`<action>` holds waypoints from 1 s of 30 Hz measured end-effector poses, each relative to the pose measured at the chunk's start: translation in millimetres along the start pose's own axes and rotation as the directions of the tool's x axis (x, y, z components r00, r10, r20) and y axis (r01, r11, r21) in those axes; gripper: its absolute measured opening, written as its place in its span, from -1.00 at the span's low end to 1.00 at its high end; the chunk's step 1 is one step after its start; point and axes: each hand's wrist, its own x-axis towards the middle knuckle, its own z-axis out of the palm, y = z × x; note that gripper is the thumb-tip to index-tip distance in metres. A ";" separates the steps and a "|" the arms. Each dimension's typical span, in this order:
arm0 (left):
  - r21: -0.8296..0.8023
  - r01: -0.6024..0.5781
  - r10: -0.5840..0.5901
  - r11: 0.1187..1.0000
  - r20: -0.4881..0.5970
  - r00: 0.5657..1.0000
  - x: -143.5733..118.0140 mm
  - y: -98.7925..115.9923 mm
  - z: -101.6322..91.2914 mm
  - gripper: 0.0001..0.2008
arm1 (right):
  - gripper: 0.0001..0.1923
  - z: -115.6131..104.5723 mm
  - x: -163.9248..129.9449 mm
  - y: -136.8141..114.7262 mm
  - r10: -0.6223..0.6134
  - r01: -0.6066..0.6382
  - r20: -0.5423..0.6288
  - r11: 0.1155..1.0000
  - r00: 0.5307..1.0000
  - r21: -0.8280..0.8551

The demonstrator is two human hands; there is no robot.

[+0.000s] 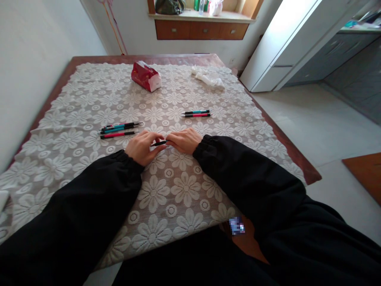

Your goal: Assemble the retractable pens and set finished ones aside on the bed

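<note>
Between my two hands is a pen (158,143), its dark end showing from the fingers of my left hand (142,147). The fingers of my right hand (185,140) close around its other end, so that part is hidden. Both hands are low over the lace tablecloth. Just left of my left hand lies a group of several pens (120,128) in teal, black and red, with a red and black pen (117,135) nearest me. Beyond my right hand, a teal and black pen (196,112) and another red and black pen (197,115) lie side by side.
A red tissue pack (145,76) stands at the back of the table, and a crumpled white plastic bag (208,78) lies to its right. The lace tablecloth (186,188) covers most of the wooden table. A white fridge (279,43) stands beyond on the right.
</note>
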 end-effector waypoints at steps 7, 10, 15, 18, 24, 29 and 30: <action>0.036 -0.029 0.028 0.999 0.024 0.999 0.0 -3.5 2.6 -0.60 | -0.70 1.7 -0.4 0.0 0.023 -0.023 -0.016 1.000 1.000 0.010; 0.020 -0.040 0.041 0.999 -0.032 0.999 0.4 -4.9 4.4 -0.64 | -0.62 -1.8 -1.4 -2.1 0.036 -0.036 -0.007 0.999 0.999 0.003; 0.004 -0.020 0.021 1.000 -0.050 0.999 -0.3 -6.7 6.5 -0.69 | -0.58 -3.6 -1.5 -1.5 0.045 -0.045 -0.011 0.998 0.999 -0.031; 0.017 0.000 0.001 1.000 -0.063 0.998 -0.9 -8.0 7.1 -0.69 | -0.64 -1.3 -1.4 0.7 0.079 -0.081 -0.056 0.996 0.995 -0.029; 0.053 -0.006 0.008 0.999 -0.038 0.999 -1.1 -9.9 6.0 -0.61 | -0.62 1.2 -2.2 3.4 0.096 -0.097 -0.056 0.995 0.994 -0.023; 0.025 -0.031 0.032 0.999 -0.004 0.999 -0.9 -10.1 4.2 -0.47 | -0.61 1.6 -2.5 4.4 0.099 -0.100 -0.063 0.995 0.993 -0.012; 0.021 -0.032 0.032 0.999 -0.006 0.999 -0.9 -10.3 4.0 -0.44 | -0.62 1.5 -2.5 4.5 0.105 -0.105 -0.068 0.994 0.992 -0.004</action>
